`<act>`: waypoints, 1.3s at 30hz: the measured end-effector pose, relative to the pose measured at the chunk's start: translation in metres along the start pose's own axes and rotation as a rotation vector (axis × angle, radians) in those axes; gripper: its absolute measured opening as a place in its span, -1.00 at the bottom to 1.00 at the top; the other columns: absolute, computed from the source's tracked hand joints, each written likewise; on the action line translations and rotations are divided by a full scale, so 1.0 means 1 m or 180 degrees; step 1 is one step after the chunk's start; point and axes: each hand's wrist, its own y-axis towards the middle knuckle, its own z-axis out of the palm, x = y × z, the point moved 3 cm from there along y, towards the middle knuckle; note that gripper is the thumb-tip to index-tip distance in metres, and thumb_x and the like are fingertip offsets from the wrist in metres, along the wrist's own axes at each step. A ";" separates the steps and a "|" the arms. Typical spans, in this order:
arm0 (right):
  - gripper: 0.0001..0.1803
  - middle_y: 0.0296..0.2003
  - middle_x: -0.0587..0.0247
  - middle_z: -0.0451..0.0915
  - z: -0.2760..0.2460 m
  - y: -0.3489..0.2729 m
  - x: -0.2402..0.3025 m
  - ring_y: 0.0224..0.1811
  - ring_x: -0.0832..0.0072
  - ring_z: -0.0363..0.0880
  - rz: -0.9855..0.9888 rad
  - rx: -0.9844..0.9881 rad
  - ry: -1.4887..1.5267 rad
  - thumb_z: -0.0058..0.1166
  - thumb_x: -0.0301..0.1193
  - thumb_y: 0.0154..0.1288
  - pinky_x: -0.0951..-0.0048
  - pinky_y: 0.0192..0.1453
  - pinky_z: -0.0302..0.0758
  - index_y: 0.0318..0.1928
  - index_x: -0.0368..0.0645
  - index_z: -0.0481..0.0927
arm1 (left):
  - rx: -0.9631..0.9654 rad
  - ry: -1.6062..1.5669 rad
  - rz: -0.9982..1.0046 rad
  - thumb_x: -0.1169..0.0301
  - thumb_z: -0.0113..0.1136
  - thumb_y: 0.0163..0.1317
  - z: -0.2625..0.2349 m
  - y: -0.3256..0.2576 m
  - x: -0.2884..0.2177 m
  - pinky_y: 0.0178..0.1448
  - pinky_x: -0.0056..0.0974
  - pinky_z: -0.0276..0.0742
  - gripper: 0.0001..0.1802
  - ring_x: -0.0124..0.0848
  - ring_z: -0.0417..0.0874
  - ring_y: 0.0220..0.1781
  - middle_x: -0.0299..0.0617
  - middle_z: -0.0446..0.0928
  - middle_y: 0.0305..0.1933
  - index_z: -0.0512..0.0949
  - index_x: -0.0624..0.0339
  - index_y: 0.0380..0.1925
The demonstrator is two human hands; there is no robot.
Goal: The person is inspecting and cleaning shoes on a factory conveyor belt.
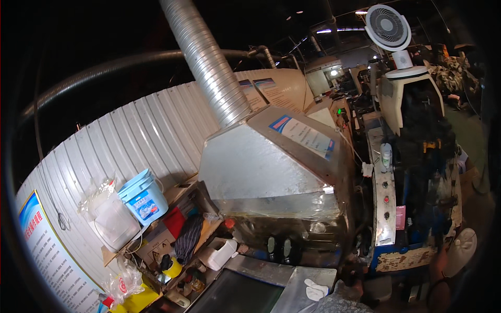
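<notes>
What looks like my left hand, in a white glove, rests on the pale metal edge of a machine with a dark belt. Grey cloth lies right beside it. How its fingers are set is too small to tell. At the lower right, a dim bare forearm leads up to a pale gloved shape, seemingly my right hand. It is near the chipped base of a blue machine. Shadow hides its fingers, and I cannot make out anything held.
A large metal hood with a ribbed duct rises ahead. Dark shoes stand below it. A cluttered shelf at left bears a blue bucket and a white jug. A white fan tops a cabinet at right.
</notes>
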 end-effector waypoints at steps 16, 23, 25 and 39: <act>-0.66 -0.28 -0.18 0.59 -0.029 -0.018 0.040 -0.19 -0.12 0.59 -0.0063 -0.0136 -0.0399 0.15 -0.47 0.14 0.00 -0.11 0.53 -0.07 -0.30 0.45 | 0.0049 0.0278 -0.0009 0.00 -0.12 0.30 0.070 0.001 0.033 0.46 0.16 0.02 -0.22 0.16 0.08 0.48 0.33 0.12 0.43 0.23 0.48 0.30; -0.59 -0.14 -0.15 0.58 -0.009 -0.003 0.029 -0.05 -0.05 0.56 0.0179 0.0141 -0.0425 0.19 -0.48 0.10 0.03 -0.02 0.52 0.00 -0.27 0.48 | 0.0161 0.0244 -0.0108 0.01 -0.10 0.29 0.039 0.000 0.031 0.45 0.18 0.02 -0.23 0.20 0.07 0.48 0.39 0.11 0.41 0.26 0.50 0.27; -0.65 -0.20 -0.14 0.60 -0.018 -0.006 0.021 -0.09 -0.07 0.58 0.0234 -0.0098 -0.0317 0.15 -0.50 0.11 0.03 -0.05 0.52 -0.05 -0.25 0.49 | 0.0397 -0.0023 -0.0078 0.01 -0.08 0.29 0.064 0.004 0.018 0.44 0.20 0.04 -0.24 0.23 0.08 0.47 0.43 0.13 0.39 0.30 0.50 0.24; -0.54 0.05 -0.20 0.53 -0.130 -0.065 0.140 -0.01 0.03 0.52 0.0482 0.1238 -0.0434 -0.27 -0.32 0.50 0.08 0.02 0.47 0.25 -0.35 0.35 | 0.0381 -0.0935 -0.0340 0.21 -0.09 0.35 0.096 -0.002 0.040 0.52 0.12 -0.06 -0.37 0.20 0.11 0.46 0.40 0.18 0.37 0.28 0.52 0.26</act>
